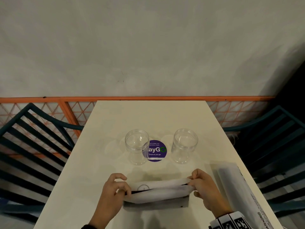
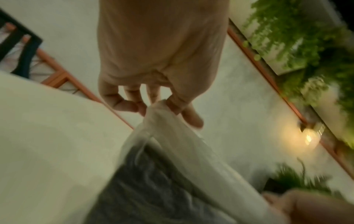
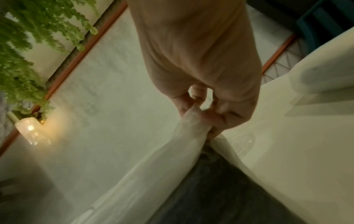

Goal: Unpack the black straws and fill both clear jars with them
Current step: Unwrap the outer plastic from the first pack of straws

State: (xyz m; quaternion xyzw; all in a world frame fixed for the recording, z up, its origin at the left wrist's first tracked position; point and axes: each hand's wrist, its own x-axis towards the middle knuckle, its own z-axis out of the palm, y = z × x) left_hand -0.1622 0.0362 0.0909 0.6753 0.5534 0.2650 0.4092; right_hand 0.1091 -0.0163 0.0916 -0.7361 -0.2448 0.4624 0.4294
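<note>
Pinching the straw bag (image 1: 158, 190) ends, left hand (image 1: 113, 192) and right hand (image 1: 206, 190) grip it.

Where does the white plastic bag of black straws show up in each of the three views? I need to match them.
Head: white plastic bag at lower centre, stretched between left hand and right hand, in front of the two jars.
Left wrist: bag runs from centre to bottom, pinched below the fingers.
Right wrist: bag runs from centre to bottom, pinched at the fingertips.
Shared landmark: the orange rail.
</note>
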